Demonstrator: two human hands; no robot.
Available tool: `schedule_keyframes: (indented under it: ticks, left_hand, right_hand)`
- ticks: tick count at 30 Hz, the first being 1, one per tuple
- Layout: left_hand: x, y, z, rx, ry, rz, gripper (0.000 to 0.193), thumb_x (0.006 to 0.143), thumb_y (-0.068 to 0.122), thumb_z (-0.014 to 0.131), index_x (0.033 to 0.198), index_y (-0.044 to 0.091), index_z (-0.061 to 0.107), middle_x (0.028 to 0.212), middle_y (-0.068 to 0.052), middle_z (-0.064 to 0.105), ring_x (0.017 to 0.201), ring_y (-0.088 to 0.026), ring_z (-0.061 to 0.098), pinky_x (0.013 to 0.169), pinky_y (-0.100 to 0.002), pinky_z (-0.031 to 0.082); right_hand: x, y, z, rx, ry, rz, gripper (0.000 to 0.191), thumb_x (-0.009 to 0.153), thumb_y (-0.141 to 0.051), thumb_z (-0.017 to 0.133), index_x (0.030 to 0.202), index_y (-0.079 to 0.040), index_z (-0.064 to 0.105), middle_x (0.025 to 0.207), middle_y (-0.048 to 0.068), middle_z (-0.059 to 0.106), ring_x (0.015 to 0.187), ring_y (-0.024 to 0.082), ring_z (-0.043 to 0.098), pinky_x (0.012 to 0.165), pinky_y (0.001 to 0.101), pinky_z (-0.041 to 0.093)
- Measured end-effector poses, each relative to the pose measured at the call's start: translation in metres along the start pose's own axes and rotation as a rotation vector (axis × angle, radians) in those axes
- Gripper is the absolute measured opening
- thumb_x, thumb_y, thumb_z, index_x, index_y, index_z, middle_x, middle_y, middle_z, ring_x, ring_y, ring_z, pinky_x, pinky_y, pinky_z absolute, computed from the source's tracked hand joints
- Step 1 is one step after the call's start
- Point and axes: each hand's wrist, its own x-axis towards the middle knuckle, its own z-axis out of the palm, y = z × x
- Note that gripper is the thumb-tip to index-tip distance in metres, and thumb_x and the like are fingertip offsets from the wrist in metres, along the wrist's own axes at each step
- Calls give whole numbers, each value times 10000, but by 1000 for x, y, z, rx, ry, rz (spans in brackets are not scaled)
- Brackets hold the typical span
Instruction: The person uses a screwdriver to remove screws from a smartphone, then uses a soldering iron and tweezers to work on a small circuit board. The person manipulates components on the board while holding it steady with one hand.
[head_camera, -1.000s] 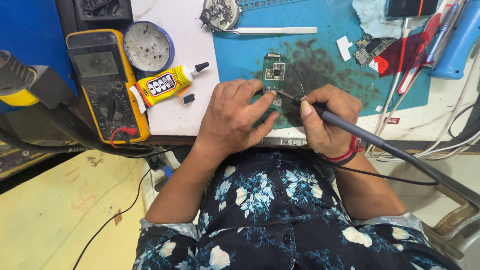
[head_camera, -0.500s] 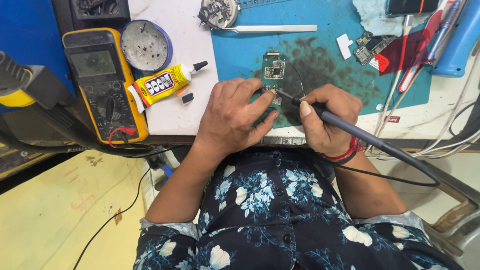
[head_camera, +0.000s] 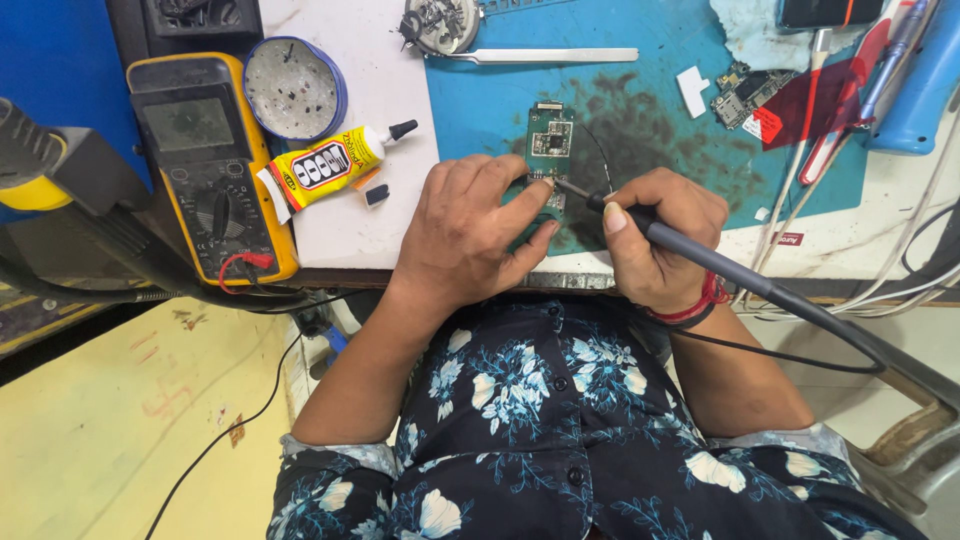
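A small green circuit board (head_camera: 549, 137) lies on a blue work mat (head_camera: 650, 100), on a dark scorched patch. My left hand (head_camera: 470, 235) rests flat on the mat and presses on the board's near end with its fingertips. My right hand (head_camera: 660, 240) grips a dark soldering iron (head_camera: 700, 260), whose tip touches the board's near end beside my left index finger. The iron's cable trails off to the right past a red thread band on my wrist.
A yellow multimeter (head_camera: 205, 165) with red lead, a round tin lid (head_camera: 295, 88) and a yellow glue tube (head_camera: 325, 165) lie left. Metal tweezers (head_camera: 540, 55), another small board (head_camera: 745, 88), a white cloth (head_camera: 760, 35) and pens (head_camera: 850, 90) lie at the back.
The view has shifted slightly. Both hands stay in place on the board and the iron's tip stays at its near end.
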Motion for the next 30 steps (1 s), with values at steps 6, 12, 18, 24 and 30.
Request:
schedule_keyframes:
  ticks: [6,12,18,24,30]
  left_hand:
    - [0,0,1,2,7,4,342,923,311,778,1180,109,677,1189,-70,591,1092,-266,579,934,-421,437]
    - [0,0,1,-3,4,2,338,921,308,780,1173,109,676,1188,-73,591,1088,-267,581,933,-420,441]
    - [0,0,1,-2,2,2,341,918,306,781,1176,108,677,1188,-72,593,1083,-265,582,924,-421,438]
    - [1,1,1,3,0,5,341,917,311,780,1172,110,675,1189,-71,594,1088,-266,581,933,-420,441]
    - [1,1,0,9,-3,2,340,916,312,779,1172,113,678,1183,-70,592,1089,-266,582,932,-421,441]
  right_hand:
    - [1,0,0,-8,1,-16,131,998,-124,681,924,-22,650,799,83,641,618,190,604,598,299,430]
    - [1,-1,-1,-4,-4,-5,131,993,-122,678,921,-19,644,792,80,639,615,190,602,594,297,426]
    - [1,-1,0,1,-13,-19,130,1004,-115,674,920,-22,642,828,87,659,638,193,623,609,296,444]
    - [-2,2,0,14,27,-32,138,1002,-117,677,923,-13,634,828,95,654,640,189,622,609,293,452]
    - [-2,2,-1,5,20,23,137,996,-122,676,926,-10,640,783,79,631,607,178,596,588,290,427]
